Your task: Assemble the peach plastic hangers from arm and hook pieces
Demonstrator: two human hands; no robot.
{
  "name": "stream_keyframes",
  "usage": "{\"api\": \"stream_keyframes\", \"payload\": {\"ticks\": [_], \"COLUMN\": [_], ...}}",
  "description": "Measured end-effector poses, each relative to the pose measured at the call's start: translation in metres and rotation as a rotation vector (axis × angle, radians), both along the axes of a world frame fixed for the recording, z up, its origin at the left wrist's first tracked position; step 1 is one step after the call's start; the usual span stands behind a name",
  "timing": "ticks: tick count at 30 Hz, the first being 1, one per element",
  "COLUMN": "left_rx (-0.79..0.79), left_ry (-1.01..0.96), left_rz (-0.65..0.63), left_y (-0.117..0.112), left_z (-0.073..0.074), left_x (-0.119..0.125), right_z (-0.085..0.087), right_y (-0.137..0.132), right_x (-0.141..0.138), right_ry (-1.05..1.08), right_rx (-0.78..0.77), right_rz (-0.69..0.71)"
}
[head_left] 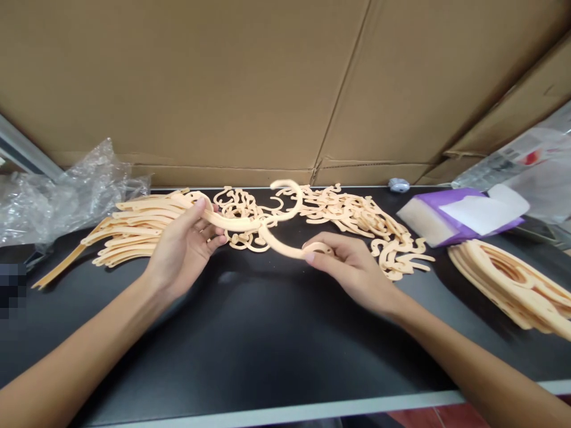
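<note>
My left hand (187, 246) grips the left arm of a pale orange plastic hanger (250, 224) a little above the black table (267, 333). My right hand (345, 261) pinches the hanger's right arm near its end. The hanger's hook (292, 196) curls upward at the middle. Behind my left hand lies a stack of curved hanger arms (129, 235). A loose pile of small hook pieces (352, 217) spreads behind and beside my right hand.
A stack of joined hangers (513, 285) lies at the right. A purple-and-white packet (459, 217) sits behind it. Crumpled clear plastic (57, 190) is at the far left. Large cardboard boxes (267, 83) wall off the back. The table's pale front edge (285, 410) runs below my arms.
</note>
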State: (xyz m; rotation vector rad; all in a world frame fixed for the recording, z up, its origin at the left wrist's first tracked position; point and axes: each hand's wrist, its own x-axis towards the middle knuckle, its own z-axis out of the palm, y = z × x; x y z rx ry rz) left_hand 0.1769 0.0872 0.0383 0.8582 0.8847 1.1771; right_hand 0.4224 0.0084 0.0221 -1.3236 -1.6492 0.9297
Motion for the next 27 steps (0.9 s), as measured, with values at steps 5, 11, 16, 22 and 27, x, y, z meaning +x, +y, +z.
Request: {"api": "stream_keyframes", "payload": {"ticks": [5, 11, 16, 22, 27], "left_rx": [0.067, 0.142, 0.204, 0.350, 0.381], "left_ry": [0.019, 0.175, 0.335, 0.490, 0.508], "left_rz": [-0.008, -0.075, -0.191, -0.325, -0.284], "left_y": [-0.005, -0.011, -0.023, -0.039, -0.041], "left_z": [-0.009, -0.013, -0.017, -0.014, -0.012], "left_x": [0.003, 0.009, 0.016, 0.021, 0.021], "right_z": [-0.003, -0.002, 0.001, 0.005, 0.004], "right_y": [-0.002, -0.003, -0.009, -0.016, -0.014], "right_x": [-0.002, -0.002, -0.010, -0.018, -0.015], "right_ry": [-0.068, -0.078, -0.122, -0.061, -0.116], "right_rx": [-0.095, -0.121, -0.152, -0.204, -0.145], "right_rz": [0.101, 0.128, 0.166, 0.237, 0.186]}}
